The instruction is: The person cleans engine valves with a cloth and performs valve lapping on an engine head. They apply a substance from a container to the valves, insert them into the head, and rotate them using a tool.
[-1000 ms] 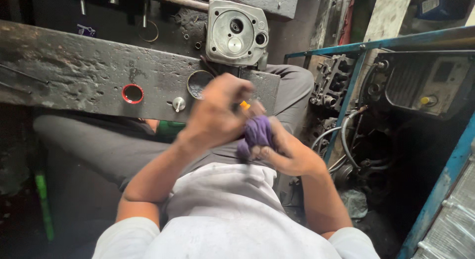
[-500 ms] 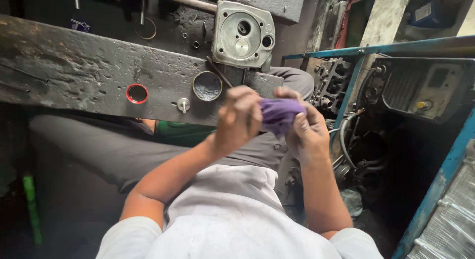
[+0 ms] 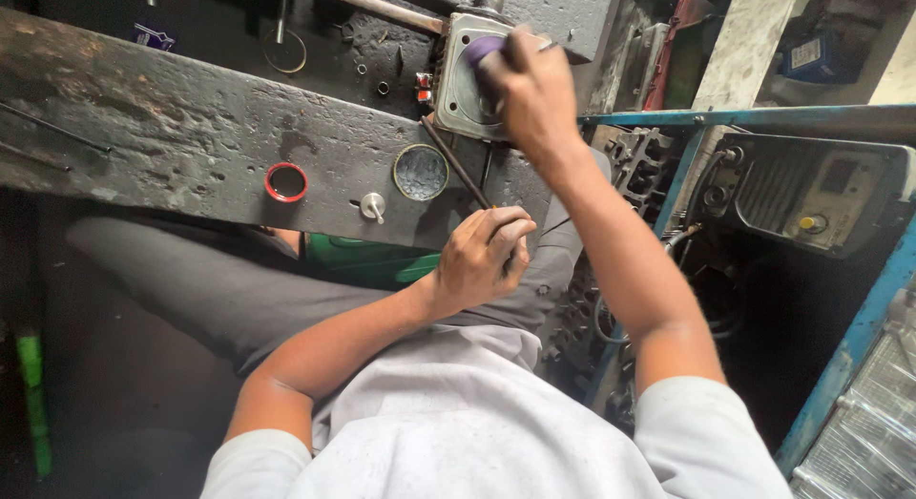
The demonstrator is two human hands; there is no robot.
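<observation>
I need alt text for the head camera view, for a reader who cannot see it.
Seen from above, a seated person's right hand presses a purple cloth against a grey metal engine part on a dark, worn workbench. The left hand holds a thin metal rod near the lap.

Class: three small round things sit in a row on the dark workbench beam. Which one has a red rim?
The leftmost, the red-rimmed ring. Right of it come a small silver knob and a larger grey metal disc, neither with any red.
</observation>
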